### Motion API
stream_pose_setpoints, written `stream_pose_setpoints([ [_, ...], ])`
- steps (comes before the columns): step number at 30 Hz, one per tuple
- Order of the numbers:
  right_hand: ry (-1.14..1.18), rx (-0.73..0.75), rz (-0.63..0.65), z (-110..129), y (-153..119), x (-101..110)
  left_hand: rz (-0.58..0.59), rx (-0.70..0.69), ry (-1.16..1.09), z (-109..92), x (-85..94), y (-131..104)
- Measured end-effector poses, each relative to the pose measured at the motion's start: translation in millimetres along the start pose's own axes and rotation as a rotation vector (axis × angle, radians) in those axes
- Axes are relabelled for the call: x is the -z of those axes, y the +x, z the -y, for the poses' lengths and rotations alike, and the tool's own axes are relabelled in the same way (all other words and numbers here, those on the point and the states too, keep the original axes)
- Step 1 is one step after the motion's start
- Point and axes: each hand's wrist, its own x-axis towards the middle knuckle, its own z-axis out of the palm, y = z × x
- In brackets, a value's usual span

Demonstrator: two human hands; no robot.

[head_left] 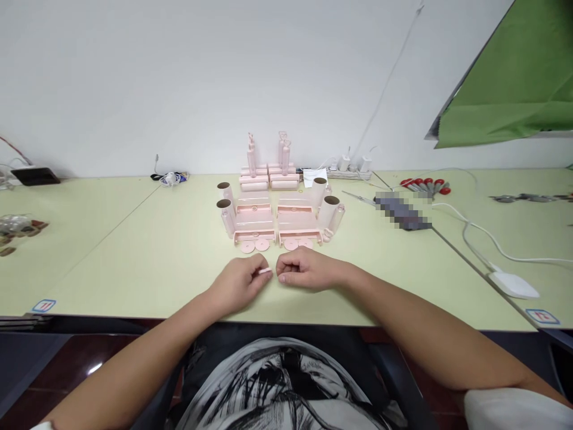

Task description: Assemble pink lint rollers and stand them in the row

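Note:
My left hand (pixel 244 282) is closed in a pinch on a small pale pink piece (pixel 265 270), whose thin edge shows between thumb and forefinger. Just across from it, my right hand (pixel 301 269) is closed with its fingers curled; whatever lies inside them, if anything, is hidden. Beyond both hands lie flat pink discs (pixel 248 246) on the table. Behind the discs sit pink trough-shaped holders (pixel 254 237) in two columns. Cardboard-cored white rolls (pixel 329 214) stand upright at their sides, along with clear pinkish tubes (pixel 228 224).
Further pink holders (pixel 285 181) and upright pink-capped tubes (pixel 251 161) stand near the wall. To the right lie a blurred dark object (pixel 403 211), red-handled tools (pixel 427 185) and a white charger (pixel 514 284) with its cable. A power strip (pixel 349 174) runs along the back.

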Motion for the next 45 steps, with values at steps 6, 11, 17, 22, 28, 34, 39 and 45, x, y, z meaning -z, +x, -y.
stream_pose_setpoints([
  [6,0.006,-0.068,-0.017,2,0,1,-0.144,0.323,0.071,44,52.2,1],
  [11,0.019,-0.106,-0.02,0,1,0,-0.19,0.47,0.093,78,72.5,18],
  [17,0.028,-0.143,-0.055,-3,3,0,-0.155,0.449,0.043,95,67.2,37],
  [22,0.04,-0.142,-0.046,-4,3,0,-0.155,0.409,-0.009,99,64.4,38],
  [28,0.049,-0.152,-0.05,-6,3,0,-0.192,0.47,0.047,93,65.7,25],
  [34,-0.04,-0.158,-0.071,-2,1,-3,-0.177,0.47,0.23,70,44.6,-7],
  [39,-0.266,-0.14,-0.08,8,-2,-11,-0.162,0.351,0.331,49,16.1,-35],
  [45,-0.402,-0.094,-0.356,-3,-26,-34,-0.147,0.209,0.327,39,1.3,-41],
])
